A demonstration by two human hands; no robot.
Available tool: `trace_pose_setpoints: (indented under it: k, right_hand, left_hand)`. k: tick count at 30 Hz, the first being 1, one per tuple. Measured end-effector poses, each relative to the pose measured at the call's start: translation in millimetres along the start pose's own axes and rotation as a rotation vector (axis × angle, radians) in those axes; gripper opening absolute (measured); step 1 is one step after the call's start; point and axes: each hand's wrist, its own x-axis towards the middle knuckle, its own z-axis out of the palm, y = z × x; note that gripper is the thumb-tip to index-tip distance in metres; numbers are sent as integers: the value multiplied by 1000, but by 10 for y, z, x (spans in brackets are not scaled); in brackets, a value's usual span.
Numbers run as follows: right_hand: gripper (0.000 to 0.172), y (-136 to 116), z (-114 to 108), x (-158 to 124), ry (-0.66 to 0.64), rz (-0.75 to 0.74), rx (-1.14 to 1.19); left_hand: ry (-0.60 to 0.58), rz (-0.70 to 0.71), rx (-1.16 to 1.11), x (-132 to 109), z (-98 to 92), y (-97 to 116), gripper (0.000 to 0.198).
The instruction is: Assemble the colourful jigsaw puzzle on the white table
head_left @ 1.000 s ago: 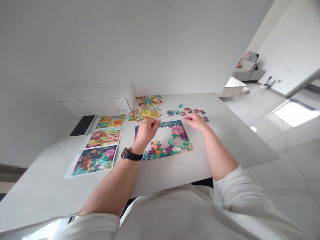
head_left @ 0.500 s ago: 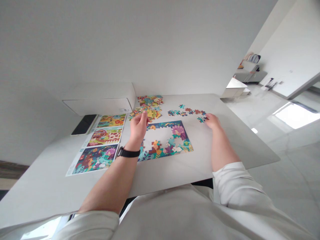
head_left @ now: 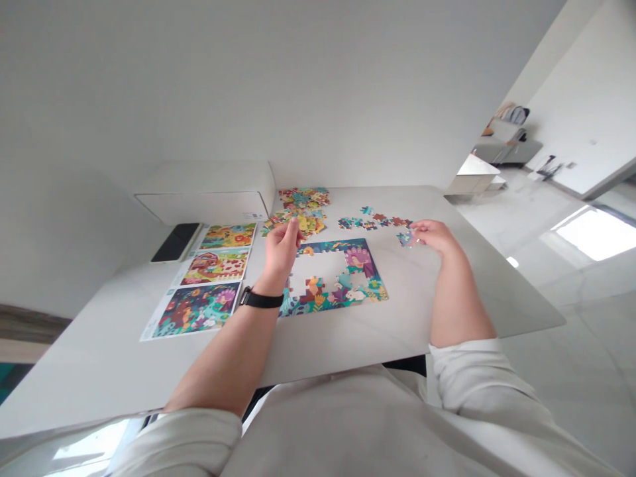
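My left hand [head_left: 282, 246] is closed with the thumb on top, raised over the left side of a partly assembled jigsaw puzzle [head_left: 375, 291]. Whatever its curled fingers may hold is hidden. On the right, the fingertips of my right hand [head_left: 434, 235] pinch a small puzzle piece [head_left: 408, 238] with purple and teal on it, just beside the loose row. The puzzle's border is joined around an open middle; a rabbit and a purple peacock show on it. Loose teal and brown pieces [head_left: 380, 219] lie behind it.
A heap of yellowish puzzle pieces [head_left: 312, 222] lies beyond my left hand. Left of the puzzle is a sheet with three reference pictures [head_left: 199, 308], beside a dark phone [head_left: 175, 242]. A white box [head_left: 203, 205] stands against the wall.
My right hand has drawn slightly back to the right and its fingers have shifted at the piece, which now shows more purple. My left hand stays closed over the puzzle's left side.
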Motion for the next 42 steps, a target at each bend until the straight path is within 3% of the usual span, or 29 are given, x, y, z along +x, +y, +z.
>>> trace_pose_setpoints:
  k: [3,7,12,18,27,34,42]
  right_hand:
    - [44,-152,148,-113,-90,-113,297]
    - [52,-385,556,-248,-155,-227,533]
    - [51,-599,1042,-419,-260,-222,648]
    - [49,-700,1363,-652,-368,-204,687]
    - [48,-681,1571,-800,-483,-110,627]
    - [49,-714,1593,-846,-498,-157,577]
    - [43,-646,1612,-816,-440,-346,397]
  left_hand:
    - [-21,8,-26,-4,8,8,61]
    - [-63,24,-44,-6,13,-6,62]
    - [-111,33,-84,10,4,-42,53]
    - [-254,-5,4,-1,30,-66,44]
    - [-520,22,193,-50,99,-164,38]
    - [-551,10,171,-54,97,-192,27]
    - [-518,21,201,-40,83,-222,20]
